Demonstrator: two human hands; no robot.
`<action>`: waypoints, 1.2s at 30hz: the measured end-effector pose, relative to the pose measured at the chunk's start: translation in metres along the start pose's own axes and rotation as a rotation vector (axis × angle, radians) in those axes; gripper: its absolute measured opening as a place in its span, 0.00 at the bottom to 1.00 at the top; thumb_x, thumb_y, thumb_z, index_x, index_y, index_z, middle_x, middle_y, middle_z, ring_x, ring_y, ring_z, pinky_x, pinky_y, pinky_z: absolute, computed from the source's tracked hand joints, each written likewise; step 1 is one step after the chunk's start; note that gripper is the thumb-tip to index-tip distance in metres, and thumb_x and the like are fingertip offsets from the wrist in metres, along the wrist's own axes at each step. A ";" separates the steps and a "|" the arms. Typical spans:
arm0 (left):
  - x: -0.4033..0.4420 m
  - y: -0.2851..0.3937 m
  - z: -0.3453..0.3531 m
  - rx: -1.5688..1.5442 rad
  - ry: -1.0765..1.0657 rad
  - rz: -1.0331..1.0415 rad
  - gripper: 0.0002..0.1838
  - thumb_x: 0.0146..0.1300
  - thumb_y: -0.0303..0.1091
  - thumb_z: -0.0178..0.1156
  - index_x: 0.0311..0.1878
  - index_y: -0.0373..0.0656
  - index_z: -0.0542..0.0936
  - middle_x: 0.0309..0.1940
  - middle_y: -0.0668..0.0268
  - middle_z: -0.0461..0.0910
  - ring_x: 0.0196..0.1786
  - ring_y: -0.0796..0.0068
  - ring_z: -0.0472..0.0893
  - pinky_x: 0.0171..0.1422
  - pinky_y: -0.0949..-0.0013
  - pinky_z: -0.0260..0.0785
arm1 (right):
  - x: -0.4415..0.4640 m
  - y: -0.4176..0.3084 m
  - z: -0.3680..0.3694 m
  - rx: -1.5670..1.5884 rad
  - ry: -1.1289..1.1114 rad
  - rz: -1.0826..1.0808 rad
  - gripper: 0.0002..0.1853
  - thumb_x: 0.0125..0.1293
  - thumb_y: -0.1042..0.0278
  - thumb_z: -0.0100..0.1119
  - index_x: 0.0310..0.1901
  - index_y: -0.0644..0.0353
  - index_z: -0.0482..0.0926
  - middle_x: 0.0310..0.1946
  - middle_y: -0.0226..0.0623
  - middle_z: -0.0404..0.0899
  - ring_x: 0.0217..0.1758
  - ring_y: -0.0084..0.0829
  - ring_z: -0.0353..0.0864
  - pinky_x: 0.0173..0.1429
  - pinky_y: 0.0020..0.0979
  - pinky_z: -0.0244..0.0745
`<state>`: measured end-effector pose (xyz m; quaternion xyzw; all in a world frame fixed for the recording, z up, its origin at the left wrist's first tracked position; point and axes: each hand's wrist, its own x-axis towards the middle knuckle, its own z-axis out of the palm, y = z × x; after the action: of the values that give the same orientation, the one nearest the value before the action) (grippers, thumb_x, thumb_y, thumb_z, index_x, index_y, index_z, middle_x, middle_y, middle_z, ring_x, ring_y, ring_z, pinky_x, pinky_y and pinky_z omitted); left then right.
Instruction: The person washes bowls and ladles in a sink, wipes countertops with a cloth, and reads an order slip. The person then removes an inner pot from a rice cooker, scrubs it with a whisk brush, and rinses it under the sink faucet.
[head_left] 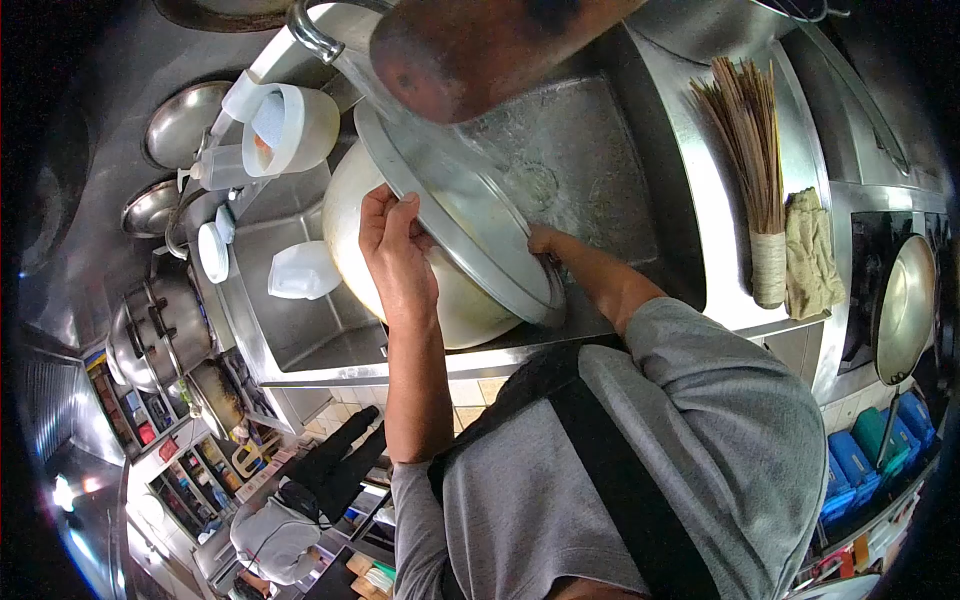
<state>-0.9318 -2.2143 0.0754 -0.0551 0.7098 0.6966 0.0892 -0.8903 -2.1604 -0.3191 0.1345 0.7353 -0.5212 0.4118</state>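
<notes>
A large, pale metal pot (355, 215) is tipped on its side across the divider between two sink basins, its wide mouth facing right. My left hand (400, 240) grips the pot's rim at the near left, thumb and fingers closed around the edge. On the far side of the rim, my right hand (550, 243) reaches to the mouth's right edge; its fingers are mostly hidden behind the rim. Water runs from a metal tap (318, 40) and splashes into the right sink basin (600, 150) beside the pot.
A brown object (450, 60) hangs close to the camera, its kind unclear. In the left basin lies a white plastic container (303, 270). A bamboo brush (762, 190) and a greenish cloth (812, 255) lie on the right ledge. Another person (275, 540) stands at lower left.
</notes>
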 end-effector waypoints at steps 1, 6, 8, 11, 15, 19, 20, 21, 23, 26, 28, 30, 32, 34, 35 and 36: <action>-0.001 0.001 0.002 -0.007 0.003 -0.003 0.11 0.58 0.28 0.52 0.44 0.36 0.71 0.26 0.71 0.71 0.26 0.85 0.69 0.28 0.81 0.61 | -0.001 -0.001 -0.001 0.001 -0.004 -0.003 0.33 0.59 0.73 0.53 0.66 0.53 0.54 0.57 0.46 0.68 0.54 0.46 0.71 0.60 0.51 0.63; -0.002 0.004 -0.005 -0.004 0.019 0.012 0.11 0.58 0.27 0.52 0.44 0.34 0.70 0.26 0.70 0.71 0.26 0.85 0.69 0.29 0.81 0.60 | -0.010 -0.003 -0.012 0.008 -0.047 -0.016 0.32 0.59 0.74 0.53 0.66 0.52 0.56 0.56 0.45 0.68 0.54 0.46 0.72 0.60 0.54 0.64; -0.003 0.003 -0.012 0.003 0.056 0.066 0.11 0.57 0.25 0.53 0.43 0.33 0.70 0.26 0.69 0.73 0.26 0.85 0.70 0.30 0.81 0.61 | -0.021 -0.005 -0.023 0.018 -0.082 -0.036 0.32 0.59 0.74 0.53 0.66 0.52 0.56 0.56 0.45 0.68 0.54 0.46 0.72 0.60 0.55 0.64; -0.010 0.007 -0.026 0.202 0.155 0.105 0.11 0.56 0.22 0.55 0.43 0.33 0.70 0.28 0.65 0.75 0.27 0.83 0.72 0.32 0.80 0.62 | -0.057 -0.014 -0.061 0.143 -0.219 -0.013 0.32 0.59 0.74 0.53 0.65 0.51 0.57 0.56 0.44 0.69 0.53 0.46 0.72 0.59 0.56 0.64; -0.015 0.016 -0.056 0.329 0.285 0.278 0.13 0.55 0.22 0.57 0.44 0.32 0.70 0.30 0.62 0.77 0.30 0.81 0.74 0.36 0.79 0.65 | -0.051 -0.033 -0.141 0.160 -0.286 0.210 0.19 0.61 0.72 0.53 0.55 0.58 0.70 0.52 0.45 0.71 0.44 0.45 0.77 0.45 0.50 0.77; -0.022 0.025 -0.077 0.351 0.333 0.337 0.11 0.56 0.24 0.59 0.41 0.33 0.72 0.32 0.64 0.76 0.32 0.81 0.72 0.39 0.78 0.63 | -0.097 -0.151 -0.249 0.066 0.604 -0.573 0.06 0.64 0.66 0.48 0.34 0.56 0.74 0.16 0.27 0.71 0.17 0.22 0.69 0.20 0.29 0.64; -0.028 0.033 -0.071 0.386 0.383 0.284 0.09 0.55 0.25 0.60 0.39 0.34 0.73 0.31 0.67 0.75 0.32 0.82 0.70 0.39 0.79 0.61 | -0.098 -0.179 -0.265 0.054 0.784 -0.846 0.07 0.65 0.64 0.48 0.36 0.56 0.74 0.18 0.28 0.71 0.17 0.23 0.70 0.20 0.29 0.66; -0.030 0.035 -0.073 0.372 0.371 0.301 0.10 0.55 0.25 0.60 0.39 0.35 0.73 0.31 0.67 0.74 0.32 0.82 0.70 0.39 0.79 0.61 | -0.099 -0.208 -0.280 -0.019 1.015 -1.129 0.08 0.65 0.63 0.47 0.38 0.56 0.74 0.19 0.29 0.71 0.17 0.24 0.71 0.21 0.29 0.68; -0.031 0.038 -0.082 0.349 0.346 0.333 0.10 0.55 0.25 0.61 0.39 0.35 0.73 0.30 0.68 0.74 0.33 0.83 0.70 0.39 0.79 0.61 | -0.112 -0.259 -0.299 -0.180 1.361 -1.479 0.12 0.66 0.59 0.47 0.42 0.56 0.74 0.23 0.31 0.72 0.17 0.26 0.74 0.22 0.30 0.71; -0.041 0.055 -0.084 0.375 0.391 0.369 0.09 0.56 0.24 0.60 0.40 0.36 0.73 0.31 0.68 0.74 0.33 0.82 0.70 0.39 0.79 0.61 | -0.038 -0.269 -0.330 -0.532 1.078 -1.399 0.12 0.63 0.64 0.46 0.37 0.60 0.78 0.35 0.45 0.78 0.37 0.47 0.77 0.41 0.42 0.73; -0.051 0.066 -0.090 0.348 0.393 0.405 0.11 0.56 0.23 0.59 0.42 0.35 0.73 0.32 0.68 0.76 0.34 0.81 0.71 0.40 0.78 0.62 | -0.055 -0.276 -0.328 -0.233 0.771 -1.075 0.12 0.63 0.64 0.46 0.37 0.60 0.78 0.36 0.44 0.78 0.38 0.45 0.77 0.42 0.42 0.73; -0.065 0.080 -0.094 0.356 0.467 0.413 0.14 0.55 0.23 0.59 0.45 0.34 0.73 0.35 0.65 0.77 0.35 0.80 0.72 0.43 0.77 0.63 | 0.050 -0.270 -0.360 -0.841 1.196 -1.268 0.12 0.62 0.62 0.47 0.38 0.60 0.77 0.36 0.43 0.78 0.38 0.44 0.77 0.43 0.41 0.72; -0.081 0.090 -0.110 0.397 0.490 0.453 0.14 0.55 0.23 0.59 0.46 0.33 0.73 0.36 0.64 0.77 0.37 0.79 0.72 0.45 0.76 0.63 | 0.013 -0.282 -0.339 -0.961 1.141 -0.932 0.13 0.62 0.61 0.47 0.38 0.60 0.77 0.36 0.44 0.78 0.39 0.44 0.77 0.44 0.41 0.72; -0.098 0.096 -0.130 0.443 0.535 0.510 0.15 0.55 0.23 0.59 0.46 0.32 0.73 0.36 0.63 0.78 0.38 0.78 0.73 0.48 0.75 0.63 | -0.058 -0.283 -0.311 -0.909 1.105 -0.946 0.14 0.62 0.60 0.47 0.39 0.60 0.77 0.36 0.45 0.78 0.39 0.42 0.78 0.44 0.41 0.72; -0.108 0.101 -0.133 0.422 0.578 0.526 0.15 0.54 0.23 0.59 0.46 0.32 0.73 0.36 0.62 0.78 0.38 0.77 0.74 0.49 0.75 0.63 | -0.099 -0.268 -0.298 -0.796 1.090 -1.121 0.14 0.62 0.60 0.47 0.39 0.60 0.77 0.35 0.45 0.78 0.38 0.41 0.78 0.44 0.41 0.72; -0.119 0.107 -0.133 0.385 0.572 0.552 0.15 0.54 0.23 0.60 0.46 0.32 0.73 0.36 0.61 0.78 0.37 0.77 0.74 0.48 0.75 0.63 | -0.124 -0.256 -0.289 -0.676 1.064 -1.284 0.14 0.61 0.60 0.47 0.39 0.60 0.77 0.35 0.45 0.78 0.38 0.40 0.78 0.44 0.41 0.72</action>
<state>-0.8434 -2.3504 0.2058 -0.0365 0.8110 0.5059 -0.2916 -1.1078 -1.9856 -0.0246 -0.2072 0.8764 -0.2756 -0.3362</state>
